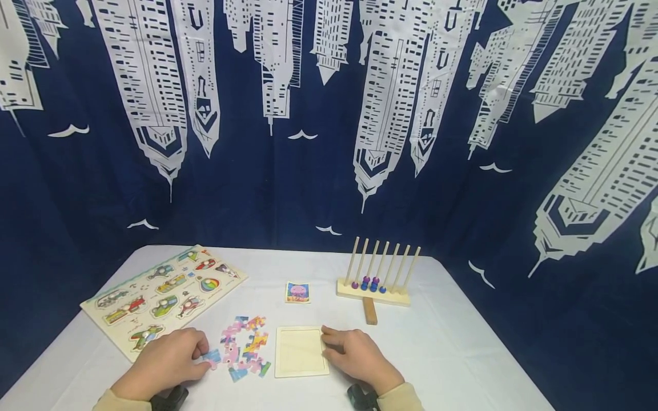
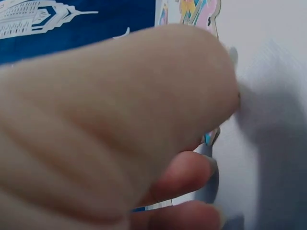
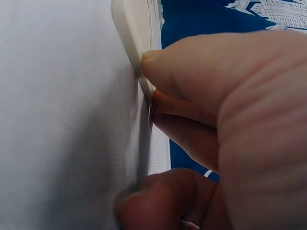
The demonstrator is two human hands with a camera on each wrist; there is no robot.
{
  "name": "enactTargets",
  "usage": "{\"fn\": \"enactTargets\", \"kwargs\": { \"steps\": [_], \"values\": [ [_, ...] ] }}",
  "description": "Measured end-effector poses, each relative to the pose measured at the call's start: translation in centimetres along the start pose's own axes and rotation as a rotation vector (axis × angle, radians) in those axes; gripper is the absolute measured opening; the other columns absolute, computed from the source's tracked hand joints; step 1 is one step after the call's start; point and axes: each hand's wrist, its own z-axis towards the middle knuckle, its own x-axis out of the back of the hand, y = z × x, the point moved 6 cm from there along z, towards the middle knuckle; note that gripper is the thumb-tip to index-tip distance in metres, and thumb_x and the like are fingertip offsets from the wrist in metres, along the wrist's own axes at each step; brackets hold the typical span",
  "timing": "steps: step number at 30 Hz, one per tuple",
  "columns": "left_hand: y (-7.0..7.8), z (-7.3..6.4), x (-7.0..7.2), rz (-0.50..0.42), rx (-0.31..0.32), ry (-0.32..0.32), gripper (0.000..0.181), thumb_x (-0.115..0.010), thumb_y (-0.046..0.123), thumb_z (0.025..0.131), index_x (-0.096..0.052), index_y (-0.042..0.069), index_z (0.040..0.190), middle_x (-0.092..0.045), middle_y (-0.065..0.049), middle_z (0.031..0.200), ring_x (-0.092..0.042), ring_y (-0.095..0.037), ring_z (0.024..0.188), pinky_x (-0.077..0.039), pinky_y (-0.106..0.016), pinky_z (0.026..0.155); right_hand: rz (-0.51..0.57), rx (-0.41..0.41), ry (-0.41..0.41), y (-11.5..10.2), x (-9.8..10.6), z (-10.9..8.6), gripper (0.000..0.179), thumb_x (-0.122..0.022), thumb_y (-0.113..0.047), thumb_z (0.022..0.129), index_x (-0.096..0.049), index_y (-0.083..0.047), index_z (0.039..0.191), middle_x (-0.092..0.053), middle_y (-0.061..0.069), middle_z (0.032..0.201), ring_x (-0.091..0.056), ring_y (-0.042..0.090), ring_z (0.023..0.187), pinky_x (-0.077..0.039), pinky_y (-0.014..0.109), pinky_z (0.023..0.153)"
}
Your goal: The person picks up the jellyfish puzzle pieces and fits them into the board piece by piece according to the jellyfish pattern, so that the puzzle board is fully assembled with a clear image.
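My left hand (image 1: 172, 357) pinches a blue and pink jigsaw piece (image 1: 212, 357) between thumb and fingers, at the left of the loose pieces. In the left wrist view the thumb hides most of that piece (image 2: 208, 139). A loose cluster of pink, yellow and blue jigsaw pieces (image 1: 231, 353) lies between the hands. To its right is a square wooden puzzle tray (image 1: 302, 375) with a raised rim. My right hand (image 1: 357, 357) holds the tray's right edge, thumb and bent fingers against the rim; the tray's edge (image 3: 128, 36) shows at the thumb tip in the right wrist view.
A large wooden vehicle puzzle board (image 1: 164, 291) lies at the left. Behind the tray is a small picture card (image 1: 298, 292). A peg stand (image 1: 372, 292) with purple and blue beads stands at back right, a wooden block (image 1: 370, 311) before it. A dark curtain (image 1: 319, 188) hangs behind.
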Motion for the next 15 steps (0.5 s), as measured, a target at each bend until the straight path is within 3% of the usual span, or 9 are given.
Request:
{"fn": "enactTargets", "kwargs": {
  "steps": [8, 15],
  "values": [
    [0.3, 0.0, 0.8, 0.023, -0.039, 0.078, 0.03, -0.09, 0.035, 0.073, -0.07, 0.018, 0.088, -0.059, 0.01, 0.076, -0.051, -0.009, 0.068, -0.046, -0.034, 0.062, 0.006, -0.003, 0.002, 0.0, 0.1, 0.0, 0.035, -0.074, -0.031, 0.093, -0.076, -0.015, 0.124, -0.066, -0.005, 0.139, -0.066, 0.027, 0.125, -0.051, 0.05, 0.104],
    [3.5, 0.4, 0.7, 0.054, -0.149, 0.114, 0.031, -0.09, 0.041, 0.071, -0.069, 0.025, 0.088, -0.059, 0.018, 0.079, -0.053, -0.001, 0.069, -0.046, -0.03, 0.061, 0.01, -0.008, -0.002, 0.0, 0.1, 0.0, 0.035, -0.074, -0.032, 0.092, -0.076, -0.015, 0.123, -0.066, -0.006, 0.138, -0.066, 0.027, 0.125, -0.051, 0.05, 0.104]
  ]
}}
